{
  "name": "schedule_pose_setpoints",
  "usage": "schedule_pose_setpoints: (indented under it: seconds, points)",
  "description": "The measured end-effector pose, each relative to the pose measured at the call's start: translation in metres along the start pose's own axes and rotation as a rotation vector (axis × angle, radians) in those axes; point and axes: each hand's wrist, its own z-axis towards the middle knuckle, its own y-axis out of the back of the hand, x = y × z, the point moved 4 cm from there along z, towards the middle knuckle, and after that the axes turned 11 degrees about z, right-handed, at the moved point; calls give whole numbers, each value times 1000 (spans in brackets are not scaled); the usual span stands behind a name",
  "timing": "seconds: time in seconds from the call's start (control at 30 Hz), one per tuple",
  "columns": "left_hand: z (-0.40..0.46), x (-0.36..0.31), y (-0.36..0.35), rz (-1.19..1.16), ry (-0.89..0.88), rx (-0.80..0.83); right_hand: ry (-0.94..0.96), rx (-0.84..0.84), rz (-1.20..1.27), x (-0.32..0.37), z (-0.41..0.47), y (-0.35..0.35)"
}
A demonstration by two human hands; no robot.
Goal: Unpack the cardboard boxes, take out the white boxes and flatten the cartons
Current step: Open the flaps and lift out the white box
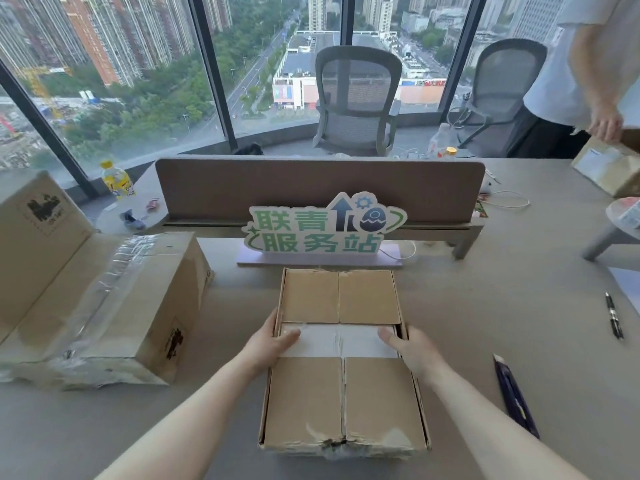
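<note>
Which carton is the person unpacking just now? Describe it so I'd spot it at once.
Find the green sign on the grey desk. Directly before it lies the small carton, both hands at its sides. Unlike the big taped carton to its left, its flaps part to show a white box.

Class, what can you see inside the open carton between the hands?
Inside the carton, white boxes show through the middle gap. Flaps cover the rest, so their number stays hidden.
</note>
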Motion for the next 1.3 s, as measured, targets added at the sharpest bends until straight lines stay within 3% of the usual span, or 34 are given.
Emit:
schedule_pose_setpoints:
  seconds: [0.17,0.27,0.4,0.47,0.53,0.63,0.77,0.83,1.0,1.1,1.3]
  points:
    - [-5,-18,15,325,-71,-198,1,-6,-167,12,3,10]
    - [-8,-36,22,648,-103,-341,46,-81,-493,26,6,17]
    - [-4,-53,19,1065,-365,-498,125,-160,-894,38,10,20]
    - [-5,-58,17,1153,-515,-567,259,-236,-1006,42,9,22]
    - [-7,-66,21,1111,-577,-650,427,-342,-975,51,3,23]
    - [-7,-88,39,826,-475,-759,504,-448,-719,68,3,26]
    - [16,-120,53,278,-430,-659,427,-393,-361,101,19,20]
    - [34,-129,55,186,-462,-564,377,-290,-385,114,31,11]
    - [82,-114,42,462,-368,-333,283,-39,-652,106,78,-7]
    - [99,-94,31,647,-345,-224,183,24,-831,87,103,-12]
    - [116,-80,23,617,-292,-335,205,-74,-894,74,119,-17]
